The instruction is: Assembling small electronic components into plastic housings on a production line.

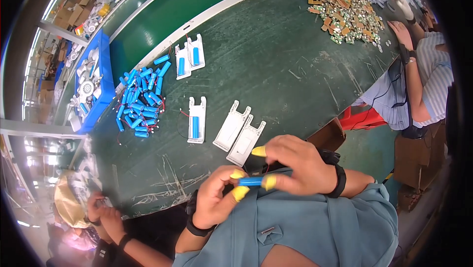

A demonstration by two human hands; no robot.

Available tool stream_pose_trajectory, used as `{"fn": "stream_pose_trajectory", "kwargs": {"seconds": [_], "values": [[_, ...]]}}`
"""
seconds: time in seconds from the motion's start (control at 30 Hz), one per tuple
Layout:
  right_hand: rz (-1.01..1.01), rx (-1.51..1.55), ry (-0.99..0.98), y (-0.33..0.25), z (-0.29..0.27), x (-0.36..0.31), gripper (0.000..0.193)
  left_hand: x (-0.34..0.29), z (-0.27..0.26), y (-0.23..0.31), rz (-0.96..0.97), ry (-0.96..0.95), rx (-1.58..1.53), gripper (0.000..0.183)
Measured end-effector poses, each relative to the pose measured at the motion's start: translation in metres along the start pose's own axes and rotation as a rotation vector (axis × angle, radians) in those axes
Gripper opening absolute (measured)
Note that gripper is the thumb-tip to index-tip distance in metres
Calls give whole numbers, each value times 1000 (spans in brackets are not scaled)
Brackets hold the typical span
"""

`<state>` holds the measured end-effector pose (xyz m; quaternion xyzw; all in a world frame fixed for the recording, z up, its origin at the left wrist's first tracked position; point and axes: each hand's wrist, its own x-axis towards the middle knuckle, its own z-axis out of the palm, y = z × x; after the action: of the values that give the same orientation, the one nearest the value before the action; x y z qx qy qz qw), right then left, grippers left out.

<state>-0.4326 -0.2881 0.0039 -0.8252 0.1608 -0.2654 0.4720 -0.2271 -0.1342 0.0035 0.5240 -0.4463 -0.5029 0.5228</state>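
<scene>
A blue cylindrical battery cell [250, 182] lies level just in front of my body. Its left end is pinched between the yellow-covered fingertips of my left hand [215, 199]. My right hand [301, 166] touches the other end with its yellow-covered thumb, while its covered index finger stretches out apart from the cell. A short red wire shows between that thumb and finger. Just beyond my hands, two white plastic housings [231, 128] lie side by side on the green table. To their left, another white housing [197, 136] has a blue cell in it.
Many wired blue cells [140, 102] are heaped at left, near two white housings [183, 72] holding cells. A blue bin [104, 87] of white parts stands farther left. Small circuit boards [345, 13] pile up far right. Co-workers' hands [401, 34] [106, 217] are at both sides.
</scene>
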Motion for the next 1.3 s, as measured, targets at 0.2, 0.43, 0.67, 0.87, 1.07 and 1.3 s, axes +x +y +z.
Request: {"fn": "stream_pose_trajectory", "kwargs": {"seconds": [0.2, 0.43, 0.67, 0.87, 1.07, 1.3], "values": [[-84, 90, -129, -11, 7, -7, 51, -2, 6, -1, 75, 5, 165, 37], [-50, -26, 10, 5, 7, 2, 40, 5, 3, -3, 230, 146, 837, 63], [-202, -227, 76, 24, 14, 26, 31, 18, 5, -29, 194, 293, 1189, 60], [-246, -313, 20, 31, 26, 23, 28, 17, 1, -31, 219, 234, 1069, 57], [-219, -322, 22, 38, 33, 22, 26, 19, 0, -31, 242, 221, 1047, 57], [-194, -367, -29, 36, 34, 22, 27, 19, 0, -30, 246, 202, 1043, 58]]}}
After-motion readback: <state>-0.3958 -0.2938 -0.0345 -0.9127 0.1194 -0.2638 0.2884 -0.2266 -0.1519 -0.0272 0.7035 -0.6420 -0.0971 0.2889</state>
